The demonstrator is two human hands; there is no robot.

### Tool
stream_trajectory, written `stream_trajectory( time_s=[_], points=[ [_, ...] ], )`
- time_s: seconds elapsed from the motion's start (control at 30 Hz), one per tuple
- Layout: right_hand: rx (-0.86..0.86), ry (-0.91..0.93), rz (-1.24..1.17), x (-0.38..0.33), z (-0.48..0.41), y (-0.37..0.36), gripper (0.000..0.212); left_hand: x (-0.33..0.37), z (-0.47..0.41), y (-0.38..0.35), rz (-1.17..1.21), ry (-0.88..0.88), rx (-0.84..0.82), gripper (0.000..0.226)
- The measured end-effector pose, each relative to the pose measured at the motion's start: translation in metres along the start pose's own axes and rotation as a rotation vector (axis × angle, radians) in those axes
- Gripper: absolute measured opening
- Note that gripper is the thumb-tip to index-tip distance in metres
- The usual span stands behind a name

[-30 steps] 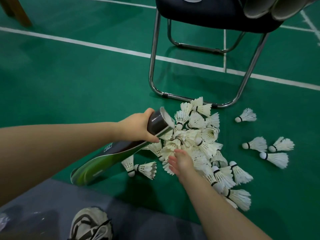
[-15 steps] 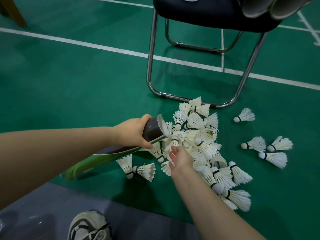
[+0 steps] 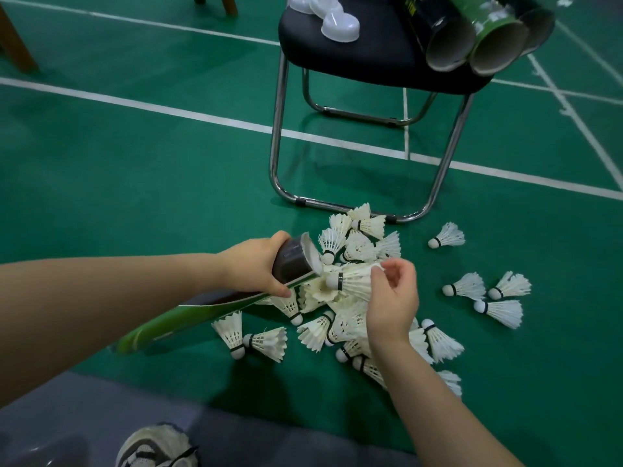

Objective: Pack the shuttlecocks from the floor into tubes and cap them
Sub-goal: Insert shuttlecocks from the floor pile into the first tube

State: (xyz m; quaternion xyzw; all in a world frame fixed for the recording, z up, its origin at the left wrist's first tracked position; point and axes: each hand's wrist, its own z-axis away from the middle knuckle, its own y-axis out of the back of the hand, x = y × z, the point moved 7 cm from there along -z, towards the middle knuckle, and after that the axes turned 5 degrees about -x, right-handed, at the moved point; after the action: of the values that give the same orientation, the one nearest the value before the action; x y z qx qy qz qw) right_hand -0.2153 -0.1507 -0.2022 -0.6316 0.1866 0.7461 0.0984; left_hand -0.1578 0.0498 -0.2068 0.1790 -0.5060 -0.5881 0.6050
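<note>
My left hand [image 3: 257, 262] grips a green and black tube [image 3: 209, 311] near its open mouth, which points right at the pile. My right hand [image 3: 391, 298] pinches a white shuttlecock [image 3: 352, 281] by its feathers, cork end pointing left just below the tube mouth. A heap of white shuttlecocks [image 3: 354, 326] lies on the green floor under both hands. Several loose shuttlecocks [image 3: 499, 310] lie to the right.
A black chair [image 3: 354, 52] with chrome legs stands behind the pile; on its seat lie several empty tubes [image 3: 495, 45] and white caps [image 3: 338, 26]. My shoe [image 3: 155, 446] is at the bottom on a grey mat. Wooden furniture legs [image 3: 17, 48] stand far left.
My right hand has risen out of the pile holding a shuttlecock and brought it to the tube mouth. The camera has tilted up, showing the chair seat.
</note>
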Motion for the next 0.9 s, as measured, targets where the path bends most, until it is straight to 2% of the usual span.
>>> stream_trajectory(
  time_s=[0.1, 0.2, 0.33, 0.47, 0.53, 0.63, 0.73, 0.83, 0.87, 0.9],
  points=[
    [-0.007, 0.142, -0.041, -0.025, 0.003, -0.001, 0.019, 0.012, 0.004, 0.002, 0.009, -0.032, 0.01, 0.082],
    [-0.128, 0.27, -0.04, -0.042, 0.009, -0.014, 0.025, 0.025, 0.009, 0.0, 0.03, -0.064, 0.009, 0.083],
    [-0.247, 0.298, -0.01, -0.042, 0.012, -0.024, 0.023, 0.039, 0.012, -0.001, 0.038, -0.086, 0.032, 0.082],
    [-0.36, 0.166, -0.048, -0.034, 0.01, -0.028, 0.013, 0.039, 0.011, 0.003, 0.057, -0.083, 0.063, 0.083],
    [-0.474, 0.12, -0.025, -0.031, 0.011, -0.034, 0.027, 0.038, 0.01, 0.004, 0.042, -0.083, 0.061, 0.082],
    [-0.707, 0.082, 0.076, -0.026, 0.012, -0.046, 0.037, 0.039, 0.01, 0.003, 0.031, -0.1, 0.037, 0.076],
    [-0.974, -0.057, 0.173, -0.017, 0.018, -0.057, 0.037, 0.045, 0.01, -0.002, 0.019, -0.141, 0.009, 0.069],
    [-1.238, -0.205, 0.311, -0.005, 0.033, -0.061, 0.039, 0.056, 0.012, -0.015, -0.093, -0.184, -0.063, 0.066],
    [-1.261, -0.224, 0.345, -0.001, 0.036, -0.061, 0.037, 0.057, 0.011, -0.02, -0.135, -0.195, -0.084, 0.065],
    [-1.202, -0.21, 0.35, 0.002, 0.036, -0.061, 0.033, 0.058, 0.01, -0.021, -0.164, -0.202, -0.091, 0.065]
  ],
)
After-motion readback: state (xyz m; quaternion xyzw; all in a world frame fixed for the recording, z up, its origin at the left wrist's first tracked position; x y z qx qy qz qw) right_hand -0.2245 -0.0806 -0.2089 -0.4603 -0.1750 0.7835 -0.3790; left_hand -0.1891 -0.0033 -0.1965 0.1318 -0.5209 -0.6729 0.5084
